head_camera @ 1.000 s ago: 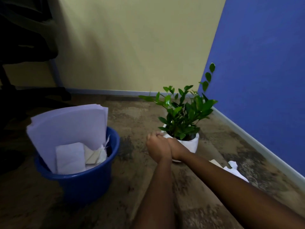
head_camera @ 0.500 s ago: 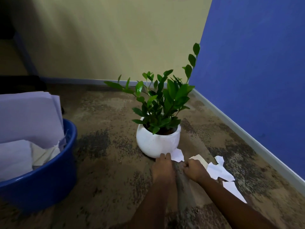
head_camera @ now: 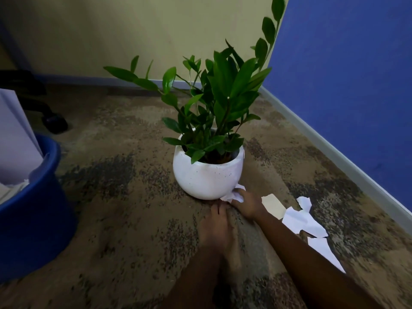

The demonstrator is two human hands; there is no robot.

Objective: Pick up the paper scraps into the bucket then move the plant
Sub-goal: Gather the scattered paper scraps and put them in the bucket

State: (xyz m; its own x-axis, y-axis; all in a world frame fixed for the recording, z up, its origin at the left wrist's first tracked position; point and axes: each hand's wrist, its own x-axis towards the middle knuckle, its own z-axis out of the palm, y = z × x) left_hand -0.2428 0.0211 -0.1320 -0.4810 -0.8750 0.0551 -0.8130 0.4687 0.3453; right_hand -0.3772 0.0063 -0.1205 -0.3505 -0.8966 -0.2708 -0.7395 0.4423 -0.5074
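Right hand (head_camera: 246, 205) is gripping a white scrap (head_camera: 234, 195) at the near base of the pot (head_camera: 207, 179); the bucket (head_camera: 44, 208) is sitting well left, beyond the left hand (head_camera: 217, 224) lying flat.

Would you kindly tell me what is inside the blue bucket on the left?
Large white sheets stand in the blue bucket, with crumpled paper beside them; its wall hides the bottom.

Green plant (head_camera: 223, 101) stands upright in round white pot (head_camera: 206, 178). Torn paper scraps (head_camera: 301, 220) lie beside it, right; blue bucket (head_camera: 35, 210) holding paper, left.
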